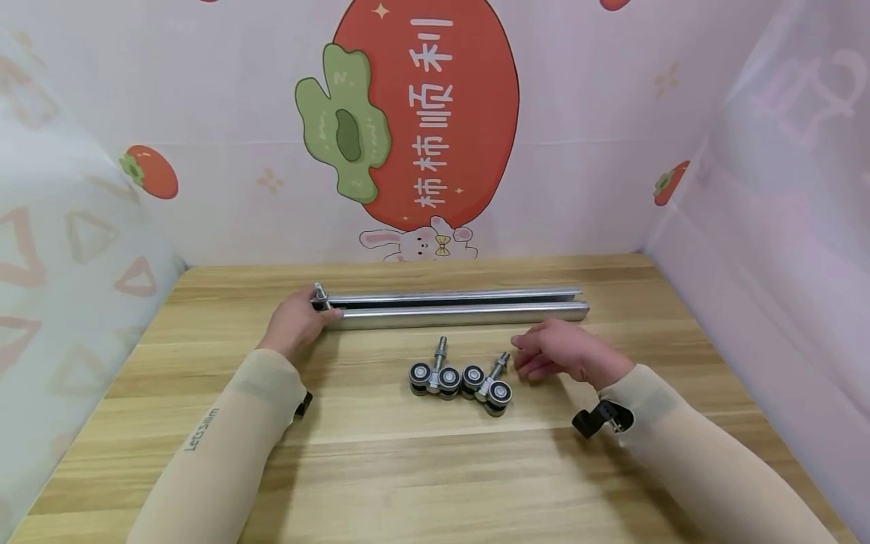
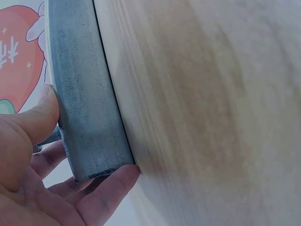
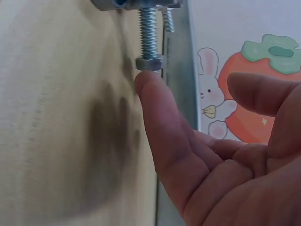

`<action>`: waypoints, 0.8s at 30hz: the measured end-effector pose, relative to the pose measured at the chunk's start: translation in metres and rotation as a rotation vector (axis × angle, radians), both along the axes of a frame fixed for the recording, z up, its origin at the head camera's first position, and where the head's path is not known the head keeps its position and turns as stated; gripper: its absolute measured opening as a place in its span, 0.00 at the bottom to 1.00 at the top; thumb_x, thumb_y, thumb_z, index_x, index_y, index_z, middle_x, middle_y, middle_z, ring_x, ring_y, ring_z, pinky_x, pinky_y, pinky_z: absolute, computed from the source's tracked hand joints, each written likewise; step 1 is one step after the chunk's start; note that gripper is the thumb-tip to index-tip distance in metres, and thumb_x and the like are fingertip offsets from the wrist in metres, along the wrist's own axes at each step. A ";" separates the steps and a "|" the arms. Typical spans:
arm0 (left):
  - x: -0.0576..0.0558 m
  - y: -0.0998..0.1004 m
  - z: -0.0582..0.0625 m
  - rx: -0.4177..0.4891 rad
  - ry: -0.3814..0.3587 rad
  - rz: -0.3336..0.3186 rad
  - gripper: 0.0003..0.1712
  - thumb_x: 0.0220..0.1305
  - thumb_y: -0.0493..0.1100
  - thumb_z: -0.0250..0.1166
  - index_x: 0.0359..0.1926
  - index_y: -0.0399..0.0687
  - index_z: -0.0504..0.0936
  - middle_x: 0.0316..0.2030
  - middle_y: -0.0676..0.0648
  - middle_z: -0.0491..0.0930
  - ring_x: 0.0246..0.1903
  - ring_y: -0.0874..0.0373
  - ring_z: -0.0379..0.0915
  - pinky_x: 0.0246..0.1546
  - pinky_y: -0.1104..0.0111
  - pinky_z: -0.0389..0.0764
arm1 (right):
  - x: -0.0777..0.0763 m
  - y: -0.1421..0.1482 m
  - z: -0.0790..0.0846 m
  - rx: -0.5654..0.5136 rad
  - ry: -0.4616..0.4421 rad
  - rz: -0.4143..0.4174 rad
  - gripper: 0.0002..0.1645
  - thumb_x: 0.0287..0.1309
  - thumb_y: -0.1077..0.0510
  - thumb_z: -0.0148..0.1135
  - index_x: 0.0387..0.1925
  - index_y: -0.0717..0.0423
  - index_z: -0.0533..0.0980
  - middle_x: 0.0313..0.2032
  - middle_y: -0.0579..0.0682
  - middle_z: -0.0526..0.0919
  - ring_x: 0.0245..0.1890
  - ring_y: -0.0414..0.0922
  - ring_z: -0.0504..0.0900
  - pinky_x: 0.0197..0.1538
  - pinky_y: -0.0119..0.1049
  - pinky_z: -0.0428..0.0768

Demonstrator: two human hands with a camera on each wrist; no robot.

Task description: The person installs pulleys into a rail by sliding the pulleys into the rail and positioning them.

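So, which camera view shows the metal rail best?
The head view: it shows the metal rail along nearly its whole length. The left wrist view shows one end close up; the right wrist view, only a strip, partly hidden behind the right hand.

From here I see a scuffed metal rail [image 1: 462, 314], shiny metal bolts [image 3: 148, 33] and a smooth, wood-grained tabletop [image 1: 408, 483].

Wooden table [image 1: 381, 480], persimmon-print backdrop [image 1: 435, 136], perhaps cloth
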State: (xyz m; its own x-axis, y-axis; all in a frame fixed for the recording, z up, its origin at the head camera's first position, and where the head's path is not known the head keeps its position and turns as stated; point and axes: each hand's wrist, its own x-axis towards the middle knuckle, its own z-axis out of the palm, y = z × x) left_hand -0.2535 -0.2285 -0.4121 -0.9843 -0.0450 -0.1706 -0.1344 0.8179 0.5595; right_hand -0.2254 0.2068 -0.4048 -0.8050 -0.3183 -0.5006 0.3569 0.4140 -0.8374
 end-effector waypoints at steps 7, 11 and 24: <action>0.001 0.001 0.003 0.001 0.004 0.005 0.24 0.69 0.55 0.64 0.52 0.40 0.73 0.56 0.32 0.74 0.56 0.36 0.67 0.61 0.42 0.64 | 0.005 -0.001 -0.011 -0.042 -0.062 -0.011 0.24 0.71 0.54 0.56 0.54 0.74 0.71 0.42 0.66 0.83 0.37 0.55 0.85 0.41 0.47 0.84; 0.002 0.002 0.002 0.007 -0.008 0.008 0.24 0.69 0.56 0.64 0.50 0.41 0.72 0.54 0.34 0.74 0.53 0.38 0.68 0.60 0.42 0.65 | 0.009 -0.003 -0.015 -0.086 -0.078 -0.030 0.23 0.72 0.56 0.55 0.53 0.75 0.71 0.43 0.66 0.83 0.39 0.56 0.85 0.43 0.48 0.84; 0.002 0.002 0.002 0.019 -0.028 0.025 0.36 0.70 0.56 0.62 0.68 0.39 0.65 0.63 0.30 0.68 0.63 0.33 0.60 0.64 0.41 0.59 | 0.012 -0.010 -0.024 -0.333 -0.160 -0.096 0.21 0.72 0.59 0.51 0.53 0.77 0.71 0.45 0.69 0.82 0.46 0.60 0.83 0.53 0.50 0.80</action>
